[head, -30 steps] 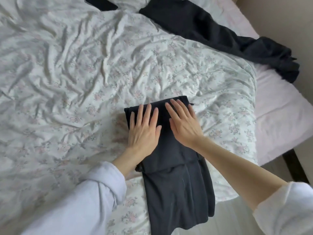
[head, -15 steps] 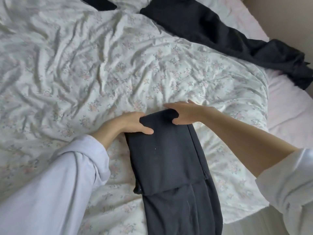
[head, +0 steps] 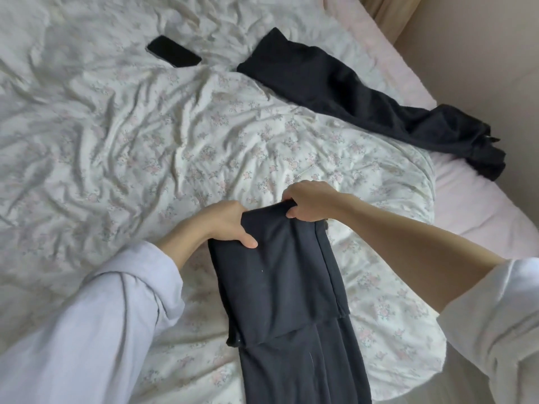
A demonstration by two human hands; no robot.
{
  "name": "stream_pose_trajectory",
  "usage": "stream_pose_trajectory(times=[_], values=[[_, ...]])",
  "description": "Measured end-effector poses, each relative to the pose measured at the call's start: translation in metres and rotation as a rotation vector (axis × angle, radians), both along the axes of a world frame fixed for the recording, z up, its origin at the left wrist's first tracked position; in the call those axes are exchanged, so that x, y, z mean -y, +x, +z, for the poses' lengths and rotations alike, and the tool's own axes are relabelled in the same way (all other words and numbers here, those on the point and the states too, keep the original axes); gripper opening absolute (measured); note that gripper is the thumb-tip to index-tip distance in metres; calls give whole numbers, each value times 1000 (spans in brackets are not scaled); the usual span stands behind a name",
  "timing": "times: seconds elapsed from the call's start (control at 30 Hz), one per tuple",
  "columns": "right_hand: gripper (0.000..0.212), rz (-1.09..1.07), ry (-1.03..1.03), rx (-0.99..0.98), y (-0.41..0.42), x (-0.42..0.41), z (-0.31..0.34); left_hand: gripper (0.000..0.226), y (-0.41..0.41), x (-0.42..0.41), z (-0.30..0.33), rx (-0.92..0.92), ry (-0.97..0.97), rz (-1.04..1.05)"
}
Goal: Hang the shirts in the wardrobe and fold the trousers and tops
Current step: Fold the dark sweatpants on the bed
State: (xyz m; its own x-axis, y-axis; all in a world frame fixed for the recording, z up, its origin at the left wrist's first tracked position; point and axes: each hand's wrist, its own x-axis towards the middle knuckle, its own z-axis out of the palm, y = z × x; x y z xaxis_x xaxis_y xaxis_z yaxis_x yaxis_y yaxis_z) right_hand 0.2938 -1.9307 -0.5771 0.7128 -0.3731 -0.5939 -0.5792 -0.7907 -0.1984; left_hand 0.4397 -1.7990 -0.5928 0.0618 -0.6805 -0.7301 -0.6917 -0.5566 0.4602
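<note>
At six o'clock on the creased floral cotton duvet (head: 145, 147) lie folded dark grey knit trousers (head: 280, 287). Left hand (head: 224, 223) and right hand (head: 312, 202) pinch their far fold. At one o'clock sprawls a black fleecy garment (head: 335, 91).

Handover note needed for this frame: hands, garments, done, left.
Left hand grips the far left corner of the dark trousers; right hand grips the far right corner.
Trousers lie on the floral duvet, folded over once, near end unfolded at the bed edge.
Second dark garment lies unfolded toward the far right; a phone sits beyond.
Left: finish folding the trousers, then fold the second garment. No shirts or wardrobe in view.
</note>
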Motion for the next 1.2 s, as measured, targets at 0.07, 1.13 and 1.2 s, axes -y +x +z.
stream_pose_trajectory(times=[0.07, 1.13, 1.2], values=[[24, -69, -90, 99, 11, 16, 18, 36, 14, 20, 22, 126, -83, 31], [33, -385, -296, 583, -143, -195, -28, 30, -126, -136, -13, 442, -686, 44], [41, -450, -329, 573, -114, -173, -32, 44, -121, -114, -22, 473, -660, 64]])
